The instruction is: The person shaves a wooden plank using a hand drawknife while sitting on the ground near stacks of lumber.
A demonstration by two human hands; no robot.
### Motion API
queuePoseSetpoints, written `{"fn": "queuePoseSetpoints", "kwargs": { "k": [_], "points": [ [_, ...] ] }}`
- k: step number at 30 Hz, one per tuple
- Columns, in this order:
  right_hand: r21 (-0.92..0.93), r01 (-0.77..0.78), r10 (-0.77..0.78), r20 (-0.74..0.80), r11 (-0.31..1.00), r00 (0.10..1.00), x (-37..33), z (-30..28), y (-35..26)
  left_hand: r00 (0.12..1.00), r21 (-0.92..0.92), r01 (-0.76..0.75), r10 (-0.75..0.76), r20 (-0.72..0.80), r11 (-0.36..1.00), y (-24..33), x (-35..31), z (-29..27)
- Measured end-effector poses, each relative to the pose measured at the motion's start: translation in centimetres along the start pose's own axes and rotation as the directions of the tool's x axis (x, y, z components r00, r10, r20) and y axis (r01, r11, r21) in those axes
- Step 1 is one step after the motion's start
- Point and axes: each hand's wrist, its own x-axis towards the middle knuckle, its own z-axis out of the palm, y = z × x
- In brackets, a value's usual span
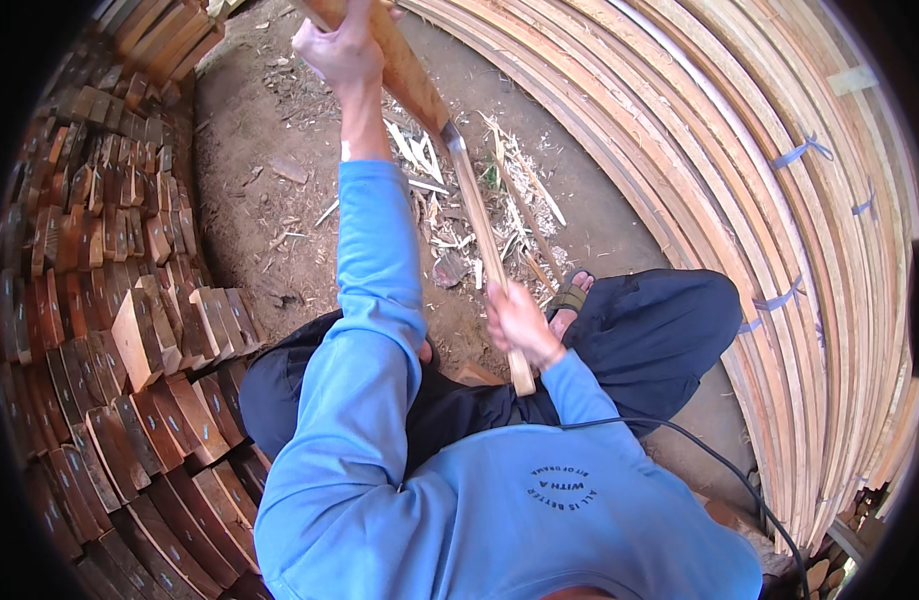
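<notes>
At the top of the view my left hand (pixel 346 52) is closed around a broad piece of wood (pixel 411 82), which runs out of the picture at the top edge. My right hand (pixel 522 322) grips the lower part of a long wooden handle (pixel 476 215). A dark metal part (pixel 451 134) sits at the handle's upper end, against the lower end of the wood piece. Its full shape is hidden, so the tool's exact kind cannot be told. The handle's butt end reaches down to my lap, between my bent legs.
Wood shavings and split slivers (pixel 439 215) lie on the dirt floor (pixel 269 130) before me. Cut wooden blocks (pixel 109 350) are stacked along the left. Long wooden strips (pixel 719 190), tied with bluish bands, curve along the right. A black cable (pixel 719 455) trails from my body.
</notes>
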Motion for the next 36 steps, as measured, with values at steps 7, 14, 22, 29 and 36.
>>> {"fn": "queuePoseSetpoints", "kwargs": {
  "k": [7, 14, 22, 29, 36],
  "points": [
    [-0.114, 0.058, -0.058, 0.0, 0.992, 0.998, 1.6, 0.6, -0.2, 0.998, 0.056, -0.064, 0.065, -0.019, 0.996, -0.2, 0.7, -2.0],
    [0.003, -0.002, 0.002, -0.039, 1.0, 0.999, -2.6, 0.1, 1.8, 1.0, -0.075, -0.007, 0.008, 0.02, 0.997, 0.2, -0.7, -0.7],
    [0.062, -0.051, 0.05, 0.012, 0.997, 0.999, -4.1, -0.4, 2.1, 0.989, -0.297, 0.145, -0.131, 0.067, 0.944, -0.1, 0.2, -0.1],
    [0.056, -0.053, 0.054, -0.01, 0.997, 0.998, -3.9, -0.6, 1.0, 1.0, 0.009, 0.013, -0.013, 0.021, 1.0, -1.2, 1.4, 0.1],
    [0.076, 0.035, -0.035, 0.01, 0.996, 0.999, 1.7, 0.4, -1.3, 1.0, 0.017, 0.005, -0.005, 0.015, 1.0, -0.3, 1.3, -0.1]
  ]
}}
